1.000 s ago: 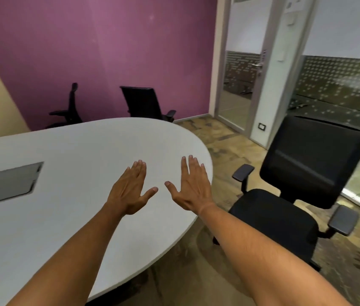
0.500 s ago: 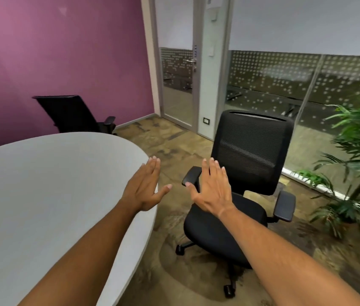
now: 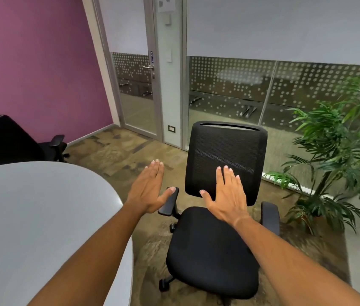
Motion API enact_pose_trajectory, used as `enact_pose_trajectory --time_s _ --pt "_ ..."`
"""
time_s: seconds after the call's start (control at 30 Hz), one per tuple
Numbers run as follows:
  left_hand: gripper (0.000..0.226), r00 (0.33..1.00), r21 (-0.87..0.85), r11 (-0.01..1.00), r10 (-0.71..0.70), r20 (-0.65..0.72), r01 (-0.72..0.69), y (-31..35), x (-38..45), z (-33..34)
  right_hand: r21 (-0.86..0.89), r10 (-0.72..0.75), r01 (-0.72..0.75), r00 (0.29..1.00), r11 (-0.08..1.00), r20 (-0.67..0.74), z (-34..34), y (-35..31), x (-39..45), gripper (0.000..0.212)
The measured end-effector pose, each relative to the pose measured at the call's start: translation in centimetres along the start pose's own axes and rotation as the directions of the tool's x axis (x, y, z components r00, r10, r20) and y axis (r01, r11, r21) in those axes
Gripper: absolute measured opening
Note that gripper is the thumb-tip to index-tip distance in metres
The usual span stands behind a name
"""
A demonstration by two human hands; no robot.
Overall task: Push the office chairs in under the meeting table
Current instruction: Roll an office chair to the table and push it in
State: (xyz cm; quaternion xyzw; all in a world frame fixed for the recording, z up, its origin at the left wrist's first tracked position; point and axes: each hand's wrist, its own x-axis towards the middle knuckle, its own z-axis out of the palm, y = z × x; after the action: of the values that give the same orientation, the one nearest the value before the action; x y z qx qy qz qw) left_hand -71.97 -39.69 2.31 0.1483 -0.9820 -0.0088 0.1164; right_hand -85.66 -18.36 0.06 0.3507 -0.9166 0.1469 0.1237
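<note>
**A:** Any writing on show? There's a paper sheet [image 3: 167,4] stuck high on the glass partition, but its print is too small to read.

**B:** Nothing legible, agreed. Now the hands: left hand [image 3: 147,191] is flat, fingers straight and together, thumb splayed, holding nothing. It hangs in the air just beside the rounded end of the pale grey meeting table [image 3: 42,217].

**A:** And the right hand [image 3: 225,195], same story, spread flat, palm down, nothing gripped. It shows in front of the black mesh-backed office chair [image 3: 225,151], over the lower backrest and seat; whether it's touching, I can't tell.

**B:** The chair faces us, seat forward, standing just off the table's end on the brown patterned carpet [image 3: 119,155], the left thumb lying over its near armrest.

**A:** A second black office chair [image 3: 4,138] sits behind the table by the purple wall [image 3: 31,62]. Green potted plant [image 3: 338,155] far right.
</note>
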Motion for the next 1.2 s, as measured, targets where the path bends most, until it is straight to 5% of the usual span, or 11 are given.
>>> enact_pose_trajectory --time_s 1.2 --pt "0.087 0.983 -0.072 0.980 0.186 -0.014 -0.186 -7.3 31.8 7.0 -0.067 0.154 -0.155 0.988 0.986 -0.025 9.7 6.6 27.6 0.092"
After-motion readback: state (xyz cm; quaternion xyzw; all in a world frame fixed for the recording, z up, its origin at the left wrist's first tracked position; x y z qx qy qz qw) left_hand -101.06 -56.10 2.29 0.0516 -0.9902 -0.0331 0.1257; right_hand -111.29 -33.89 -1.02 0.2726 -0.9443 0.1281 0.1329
